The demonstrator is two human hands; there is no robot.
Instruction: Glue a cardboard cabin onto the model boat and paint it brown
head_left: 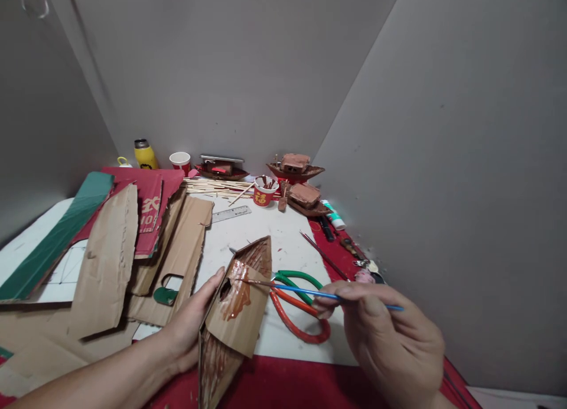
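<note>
My left hand [195, 323] grips a cardboard model boat [221, 367] by its left side, its fingers mostly hidden behind the hull. Across the boat's middle lies a curved cardboard roof [243, 329], partly coated in wet, shiny brown paint [241, 299], with a dark hole near its left edge. In my right hand [390, 332] a thin blue paintbrush [305, 291] is pinched between thumb and fingers. Its brown tip touches the painted part of the roof. Scissors with green and orange handles [305, 338] lie on the table just right of the boat.
Cut cardboard pieces [104, 267] pile up at left. At the back stand a red paper cup [264, 196] with brown paint inside, thin wooden sticks [212, 187], finished brown boats [296, 168] and a yellow bottle [144, 155]. Another brush [325, 256] lies on the right. Grey walls enclose the table.
</note>
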